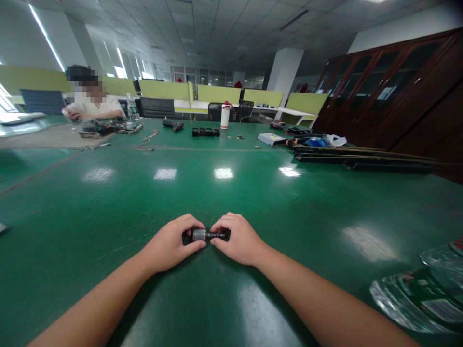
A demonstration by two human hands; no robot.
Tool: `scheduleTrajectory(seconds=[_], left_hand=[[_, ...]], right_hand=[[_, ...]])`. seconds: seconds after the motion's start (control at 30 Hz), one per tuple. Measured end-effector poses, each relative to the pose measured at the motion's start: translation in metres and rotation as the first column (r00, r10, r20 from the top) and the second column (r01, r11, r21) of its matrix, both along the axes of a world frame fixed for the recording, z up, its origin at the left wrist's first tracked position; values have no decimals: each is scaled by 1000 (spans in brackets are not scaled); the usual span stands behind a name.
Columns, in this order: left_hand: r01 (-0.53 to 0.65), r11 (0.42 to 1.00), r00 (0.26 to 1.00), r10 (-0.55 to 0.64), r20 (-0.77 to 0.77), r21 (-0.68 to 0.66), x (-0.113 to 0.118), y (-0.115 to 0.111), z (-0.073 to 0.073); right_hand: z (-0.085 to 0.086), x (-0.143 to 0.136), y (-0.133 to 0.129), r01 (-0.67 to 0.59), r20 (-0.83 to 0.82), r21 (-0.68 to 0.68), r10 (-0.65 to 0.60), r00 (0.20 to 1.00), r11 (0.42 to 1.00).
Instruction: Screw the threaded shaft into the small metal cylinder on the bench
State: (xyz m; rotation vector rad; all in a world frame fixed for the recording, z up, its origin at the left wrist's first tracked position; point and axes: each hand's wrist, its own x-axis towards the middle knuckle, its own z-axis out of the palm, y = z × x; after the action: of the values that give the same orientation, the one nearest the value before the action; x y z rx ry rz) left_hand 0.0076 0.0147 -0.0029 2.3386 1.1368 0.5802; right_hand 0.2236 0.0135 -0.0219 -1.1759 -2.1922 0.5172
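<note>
A small silver metal cylinder (199, 234) with a dark ribbed shaft (216, 235) lies level, low over the green tabletop, between my two hands. It looks like a small motor or rotor, but its exact kind is not clear. My left hand (173, 242) curls around the silver cylinder end, thumb on the near side and fingers on the far side. Around the shaft end, my right hand (240, 238) is closed in the same way, with the tip partly hidden by the fingers. Both forearms come in from the bottom edge.
A large clear bottle (415, 294) lies at the right. Farther back are a power drill (172, 125), a black block (205, 132), a white flask (224, 115), a cord (144, 142) and long black strips (358, 158). Another person (94, 103) sits at the far left.
</note>
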Motion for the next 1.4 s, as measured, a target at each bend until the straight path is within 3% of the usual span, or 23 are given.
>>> scheduleTrajectory(seconds=[0.5,1.13,1.4], left_hand=[[-16,1000,1000,16,-14,3,0,0,-1],[-112,993,994,112,3,24,2,-1,0],[-193,981,981,193,1,29,1,0,-1]], right_hand=[[-2,1,1,25,4,13,-25,1000,1000],[-1,2,3,147,5,6,-147,989,989],[-4,9,8,303,24,7,-303,953,953]])
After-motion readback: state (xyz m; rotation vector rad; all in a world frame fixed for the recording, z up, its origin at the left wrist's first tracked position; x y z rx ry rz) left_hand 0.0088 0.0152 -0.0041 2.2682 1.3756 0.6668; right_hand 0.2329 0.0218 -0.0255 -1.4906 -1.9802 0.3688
